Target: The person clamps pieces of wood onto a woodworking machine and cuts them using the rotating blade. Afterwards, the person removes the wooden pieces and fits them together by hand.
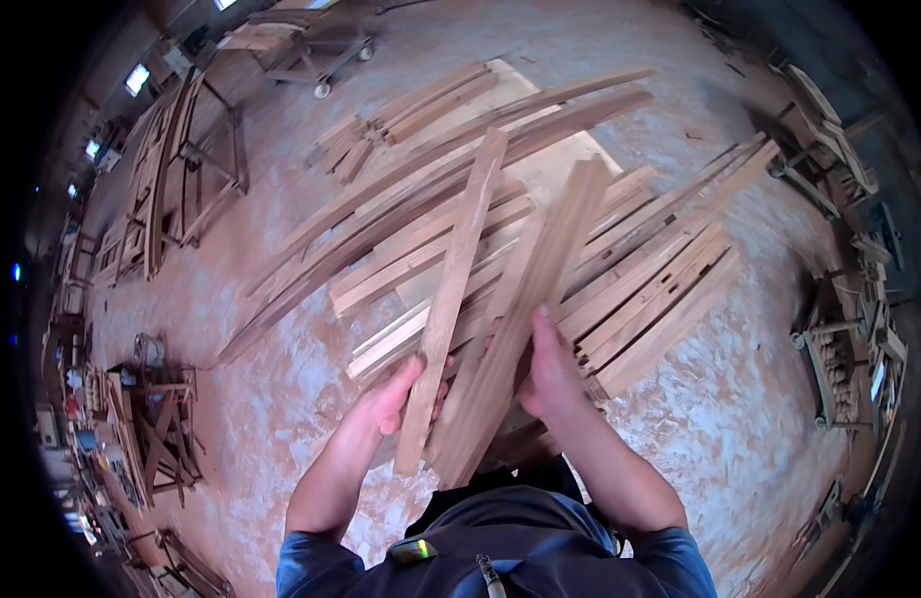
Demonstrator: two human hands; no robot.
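My left hand (389, 397) is closed around the lower part of a light wooden slat (458, 269), which points up and away from me. My right hand (554, 367) grips a darker wooden board (545, 274) from its right side, thumb along the top. At least one more piece seems to lie against that board's left side; the overlap hides how many there are. Both held pieces slant over a pile of wooden strips (405, 264). Slotted strips (659, 294) lie to the right of my right hand.
Long curved-looking boards (381, 214) stretch across the pile, over a pale flat panel (600, 149). A wooden stand (161, 429) is at the left, and a rack with lumber (176, 179) behind it. A wheeled frame (316, 65) stands at the back. Machinery (829, 369) lines the right.
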